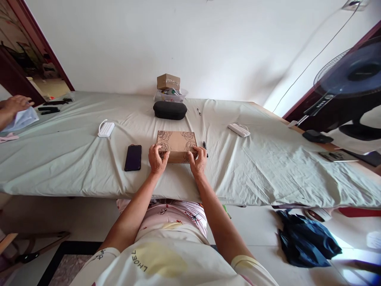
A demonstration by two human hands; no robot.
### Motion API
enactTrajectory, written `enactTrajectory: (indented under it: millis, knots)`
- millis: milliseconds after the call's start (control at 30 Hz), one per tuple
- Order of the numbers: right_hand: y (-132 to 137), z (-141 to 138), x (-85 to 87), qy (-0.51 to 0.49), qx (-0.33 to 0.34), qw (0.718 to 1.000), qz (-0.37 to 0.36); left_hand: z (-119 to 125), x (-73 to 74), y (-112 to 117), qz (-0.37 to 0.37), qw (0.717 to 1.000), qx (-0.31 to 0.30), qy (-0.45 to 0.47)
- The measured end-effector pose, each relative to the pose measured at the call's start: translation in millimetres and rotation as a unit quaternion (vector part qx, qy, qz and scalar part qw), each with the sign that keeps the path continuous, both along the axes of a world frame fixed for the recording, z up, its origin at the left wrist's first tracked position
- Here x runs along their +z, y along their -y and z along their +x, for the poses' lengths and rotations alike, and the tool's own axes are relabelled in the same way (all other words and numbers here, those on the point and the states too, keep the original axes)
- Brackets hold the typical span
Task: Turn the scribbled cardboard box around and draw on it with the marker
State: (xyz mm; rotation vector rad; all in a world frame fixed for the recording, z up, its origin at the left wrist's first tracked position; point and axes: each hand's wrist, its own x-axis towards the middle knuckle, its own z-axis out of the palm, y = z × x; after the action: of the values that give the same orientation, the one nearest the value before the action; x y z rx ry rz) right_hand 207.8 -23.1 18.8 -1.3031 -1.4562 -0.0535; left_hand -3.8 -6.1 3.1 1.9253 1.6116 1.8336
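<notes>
A flat brown cardboard box (176,143) with black line drawings on its lid lies on the cloth-covered table (74,159) right in front of me. My left hand (157,159) grips its near left corner, fingers curled over the edge. My right hand (198,161) holds the near right corner the same way. A black pen (205,147) lies just right of the box, beside my right hand. A black phone (133,157) lies face down to the left of my left hand.
Behind the box sit a black oval case (170,110), a clear tub (171,95) with a small cardboard box (168,82) on top, and two white objects (106,129) (238,129). Another person's hand (16,104) rests at the far left. A fan (351,75) stands at right.
</notes>
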Motion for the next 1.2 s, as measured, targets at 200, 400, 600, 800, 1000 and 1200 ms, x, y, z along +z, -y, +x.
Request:
enactTrajectory:
  millis: [200,400,600,800,1000,1200]
  knots:
    - [0,-18,2.3,-0.012,-0.052,0.999,-0.005,12,2.3,-1,0.001,1.0,0.019,0.019]
    - [-4,-5,-1.1,-0.053,0.011,0.999,0.007,3,1.7,-2,0.023,0.999,-0.026,0.033]
    - [-5,1,-1.4,-0.086,0.031,0.996,0.005,-6,1.8,-3,0.02,0.997,-0.057,0.038]
    - [-12,7,-6.6,-0.11,0.048,0.993,-0.01,-10,0.3,-5,0.002,0.995,-0.083,0.054]
    - [-17,8,-14.2,-0.094,0.037,0.995,-0.027,-12,-2.8,-5,-0.048,0.989,-0.104,0.098]
    - [-18,8,-16.7,-0.079,0.023,0.996,-0.046,-17,-3.6,-6,-0.071,0.986,-0.12,0.088]
